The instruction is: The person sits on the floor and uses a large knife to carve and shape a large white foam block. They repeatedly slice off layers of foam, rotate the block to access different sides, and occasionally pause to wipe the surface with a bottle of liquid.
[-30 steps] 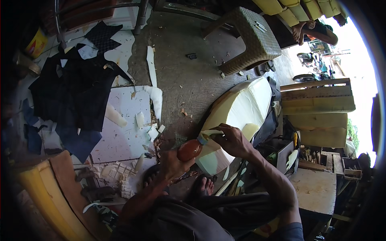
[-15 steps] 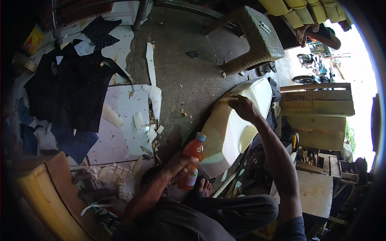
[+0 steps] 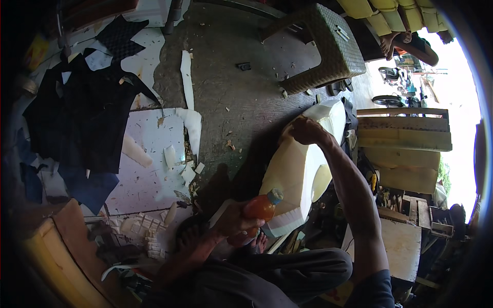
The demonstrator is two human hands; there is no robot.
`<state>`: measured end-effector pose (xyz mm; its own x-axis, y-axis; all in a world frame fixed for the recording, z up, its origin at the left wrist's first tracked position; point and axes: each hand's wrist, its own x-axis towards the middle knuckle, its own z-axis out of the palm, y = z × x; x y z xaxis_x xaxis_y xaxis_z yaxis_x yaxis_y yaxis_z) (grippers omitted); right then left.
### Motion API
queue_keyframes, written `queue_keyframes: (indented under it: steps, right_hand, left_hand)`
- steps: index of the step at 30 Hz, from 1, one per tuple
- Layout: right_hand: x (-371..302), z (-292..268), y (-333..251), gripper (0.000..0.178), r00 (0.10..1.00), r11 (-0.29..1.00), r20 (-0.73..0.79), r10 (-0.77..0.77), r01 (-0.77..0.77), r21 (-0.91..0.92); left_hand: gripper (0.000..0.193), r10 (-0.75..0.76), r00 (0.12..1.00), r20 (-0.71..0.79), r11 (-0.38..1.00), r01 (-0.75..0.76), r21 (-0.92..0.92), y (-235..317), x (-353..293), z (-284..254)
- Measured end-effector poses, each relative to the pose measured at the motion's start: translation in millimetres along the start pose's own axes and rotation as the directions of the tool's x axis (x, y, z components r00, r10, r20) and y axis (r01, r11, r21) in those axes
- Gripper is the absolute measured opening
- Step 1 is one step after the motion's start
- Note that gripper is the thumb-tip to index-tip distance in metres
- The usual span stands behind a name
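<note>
My left hand (image 3: 233, 219) is wrapped round the middle of a plastic bottle (image 3: 259, 208) of orange-red liquid with a blue-grey cap. The bottle tilts, its cap pointing up and right, close to the near end of a pale foam cushion (image 3: 287, 177). This long, faceted cushion is shaped like a motorcycle seat and lies slantwise in front of me. Reaching across it, my right hand (image 3: 306, 132) rests closed against the far left edge of the foam. What its fingers hold there is hidden.
Black fabric (image 3: 84, 115) and foam scraps (image 3: 189, 173) lie on the floor at left. A woven-pattern plastic stool (image 3: 336, 46) stands beyond the cushion. Stacked foam seats (image 3: 403, 133) and a wooden board (image 3: 393, 246) are at right. Another person's arm or leg (image 3: 413, 49) shows at far right.
The bottle has swung from nearly upright to a tilt and moved right, towards the cushion. My right hand has closed further over the foam's edge, and the cushion has shifted slightly.
</note>
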<state>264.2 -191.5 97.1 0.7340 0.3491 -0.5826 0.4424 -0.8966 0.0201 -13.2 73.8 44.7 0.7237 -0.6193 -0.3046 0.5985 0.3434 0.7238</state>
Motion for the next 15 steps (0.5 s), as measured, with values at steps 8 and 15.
queue_keyframes:
  steps: [8, 15]
  right_hand:
    - [8, 5, 24, 0.024, 0.997, 0.998, -0.076, -0.023, 0.019, -0.056]
    - [9, 7, 24, 0.031, 0.998, 0.981, 0.044, -0.048, 0.056, -0.186]
  left_hand:
    - [0.060, -0.029, 0.999, 0.033, 0.999, 0.030, -0.019, 4, 0, 4]
    - [0.060, -0.026, 0.997, 0.072, 0.997, 0.031, -0.076, 11, 1, 12]
